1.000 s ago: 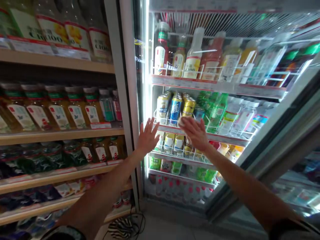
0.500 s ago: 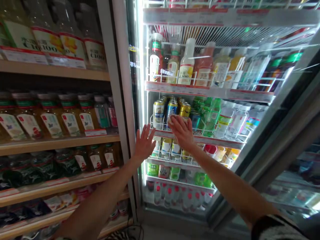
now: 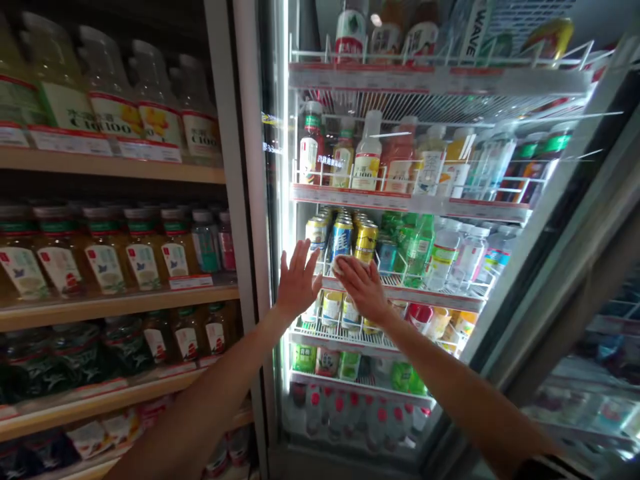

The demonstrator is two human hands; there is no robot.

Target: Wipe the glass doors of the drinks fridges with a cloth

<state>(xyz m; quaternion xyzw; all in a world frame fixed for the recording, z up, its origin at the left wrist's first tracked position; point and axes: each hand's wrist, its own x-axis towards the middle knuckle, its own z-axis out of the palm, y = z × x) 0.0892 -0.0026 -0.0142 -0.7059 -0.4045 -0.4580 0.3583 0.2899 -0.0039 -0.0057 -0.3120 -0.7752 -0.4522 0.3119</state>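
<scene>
A glass door (image 3: 320, 127) covers a lit drinks fridge, with reflections showing on its pane. My left hand (image 3: 299, 283) lies flat against the glass, fingers spread, near the door's left edge. To its right, my right hand (image 3: 364, 288) presses a pale, bunched cloth (image 3: 340, 265) to the pane; its fingers cover most of the cloth. Behind the glass, close to both hands, stand a blue can (image 3: 341, 237), a gold can (image 3: 366, 241) and a white can (image 3: 316, 233) on a wire shelf. A green bottle (image 3: 420, 250) stands farther right.
Wooden shelves (image 3: 120, 310) with several rows of juice bottles (image 3: 103, 253) run along the left. A grey frame post (image 3: 247, 200) separates them from the fridge. At the right, a thick metal door frame (image 3: 540, 320) slants up, with another fridge section (image 3: 590, 387) beyond it.
The view has tilted up, so the shelves sit lower in the picture. Against the cans, my right hand with the cloth is slightly lower; my left hand has shifted up a little.
</scene>
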